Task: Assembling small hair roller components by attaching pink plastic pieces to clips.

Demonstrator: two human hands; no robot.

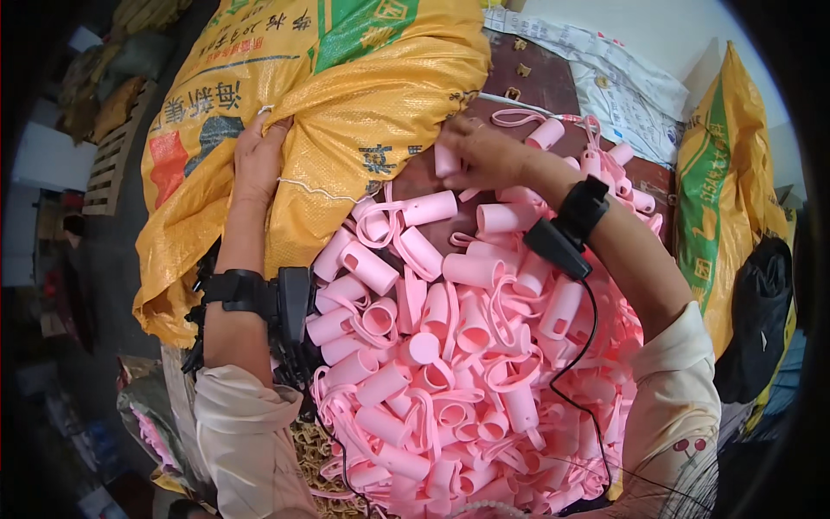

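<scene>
A large yellow woven sack (346,112) with green, red and black print lies across the upper left of the table. My left hand (258,160) is closed on a gathered fold of it, beside a white string. At the sack's right edge, my right hand (484,154) is curled around a pink plastic tube (447,162), with the fingertips partly hidden. Below both hands spreads a big heap of pink plastic tubes (471,324) with strap loops, some showing slots or round open ends. Several of them touch the sack's lower edge.
Another yellow and green sack (713,199) stands at the right beside a black bag (761,303). White sheeting (618,91) covers the back of the dark red tabletop (545,73). Small tan pieces (324,454) lie at the lower left. A black cable (584,372) hangs from my right wrist device.
</scene>
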